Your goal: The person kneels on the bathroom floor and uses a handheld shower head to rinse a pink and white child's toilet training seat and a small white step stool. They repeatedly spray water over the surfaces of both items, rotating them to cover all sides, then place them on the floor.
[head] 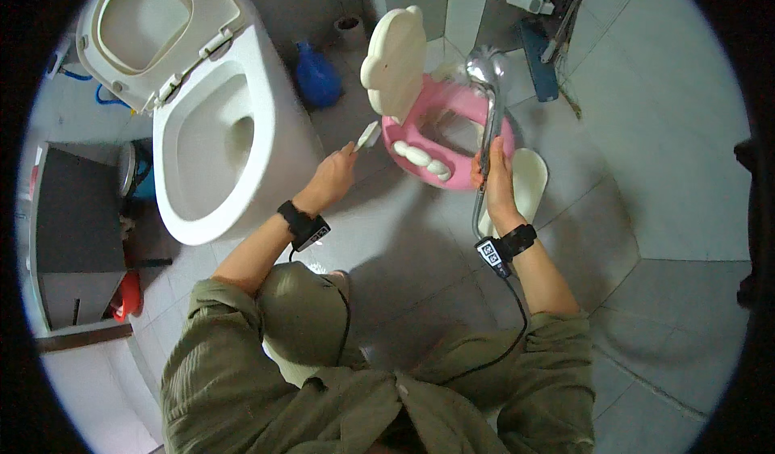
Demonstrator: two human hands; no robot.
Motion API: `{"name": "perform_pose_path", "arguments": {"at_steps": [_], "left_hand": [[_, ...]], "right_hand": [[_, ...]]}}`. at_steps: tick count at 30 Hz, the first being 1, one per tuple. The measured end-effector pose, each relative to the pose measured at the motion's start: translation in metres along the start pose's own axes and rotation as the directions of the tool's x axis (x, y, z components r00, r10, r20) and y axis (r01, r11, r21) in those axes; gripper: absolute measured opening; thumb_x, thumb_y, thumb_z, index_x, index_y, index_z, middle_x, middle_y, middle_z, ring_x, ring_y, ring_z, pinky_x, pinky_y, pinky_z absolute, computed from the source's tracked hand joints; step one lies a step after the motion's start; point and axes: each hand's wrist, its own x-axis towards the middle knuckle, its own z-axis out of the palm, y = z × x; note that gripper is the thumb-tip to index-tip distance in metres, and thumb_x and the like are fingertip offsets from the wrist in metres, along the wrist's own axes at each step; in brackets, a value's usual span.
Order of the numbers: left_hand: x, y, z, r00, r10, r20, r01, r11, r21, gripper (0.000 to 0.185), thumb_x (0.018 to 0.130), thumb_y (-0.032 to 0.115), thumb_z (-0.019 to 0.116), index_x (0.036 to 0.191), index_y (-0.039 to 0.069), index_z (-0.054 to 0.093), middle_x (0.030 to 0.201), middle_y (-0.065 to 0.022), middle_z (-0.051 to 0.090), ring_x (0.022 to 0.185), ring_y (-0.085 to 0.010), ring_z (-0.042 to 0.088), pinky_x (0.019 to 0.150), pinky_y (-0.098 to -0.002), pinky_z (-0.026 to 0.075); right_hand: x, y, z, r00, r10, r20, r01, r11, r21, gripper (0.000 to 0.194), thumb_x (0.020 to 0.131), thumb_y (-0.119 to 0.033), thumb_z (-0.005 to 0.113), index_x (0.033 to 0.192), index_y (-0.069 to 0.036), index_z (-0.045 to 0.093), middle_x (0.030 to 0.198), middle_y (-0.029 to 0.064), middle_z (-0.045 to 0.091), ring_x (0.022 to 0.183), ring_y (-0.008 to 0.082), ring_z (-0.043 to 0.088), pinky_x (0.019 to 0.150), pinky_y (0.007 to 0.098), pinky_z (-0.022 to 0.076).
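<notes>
A child's potty [402,130] with a pink seat stands on the tiled floor, its cream scalloped lid [396,60] raised on the left. Between the fingers of my left hand [330,178] is a small pale brush [367,135], held just left of the pink rim and apart from it. My right hand [499,181] grips the handle of a chrome shower head [486,69], whose head hangs over the potty's far right side. The area around that head is blurred, so I cannot tell surely whether water runs. A cream oblong part [530,178] of the potty shows behind my right hand.
To the left is a white toilet [266,133] with seat and lid up. Beyond it sit a blue bag [318,75] and a paper roll [350,27]. A blue-grey broom or mop head [537,60] leans at the right wall. A dark-fronted cabinet [79,212] stands far left.
</notes>
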Motion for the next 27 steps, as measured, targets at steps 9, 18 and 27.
{"name": "perform_pose_path", "arguments": {"at_steps": [9, 18, 27], "left_hand": [[-0.018, -0.042, 0.026, 0.818, -0.256, 0.514, 0.571, 0.267, -0.776, 0.040, 0.100, 0.032, 0.041, 0.118, -0.002, 0.052, 0.072, 0.0020, 0.036, 0.067, -0.0099, 0.035, 0.065, -0.0261, 0.036], [-0.063, -0.062, 0.021, 0.789, -0.193, 0.583, 0.614, 0.283, -0.737, 0.036, 0.099, 0.029, 0.040, 0.119, 0.002, 0.052, 0.074, 0.0017, 0.040, 0.066, -0.0094, 0.038, 0.063, -0.0249, 0.036], [-0.102, -0.214, 0.067, 0.668, -0.374, 0.643, 0.741, 0.414, -0.528, 0.029, 0.097, 0.021, 0.043, 0.120, 0.004, 0.047, 0.069, 0.0023, 0.040, 0.056, -0.0088, 0.040, 0.054, -0.0267, 0.041]], "right_hand": [[0.004, 0.024, -0.017, 0.999, -0.022, 0.038, 0.019, 0.997, 0.077, 0.051, 0.095, -0.057, 0.037, 0.081, -0.009, 0.047, 0.063, -0.0001, 0.043, 0.052, 0.0078, 0.039, 0.048, 0.0221, 0.0306], [-0.001, 0.021, -0.017, 0.998, 0.056, 0.031, -0.061, 0.982, 0.178, 0.050, 0.096, -0.056, 0.032, 0.077, -0.010, 0.042, 0.063, -0.0008, 0.038, 0.053, 0.0091, 0.034, 0.051, 0.0232, 0.0278], [-0.011, 0.049, -0.050, 0.994, 0.109, -0.016, -0.092, 0.899, 0.427, 0.052, 0.095, -0.058, 0.033, 0.081, -0.009, 0.045, 0.063, 0.0007, 0.039, 0.054, 0.0110, 0.035, 0.053, 0.0253, 0.0290]]}}
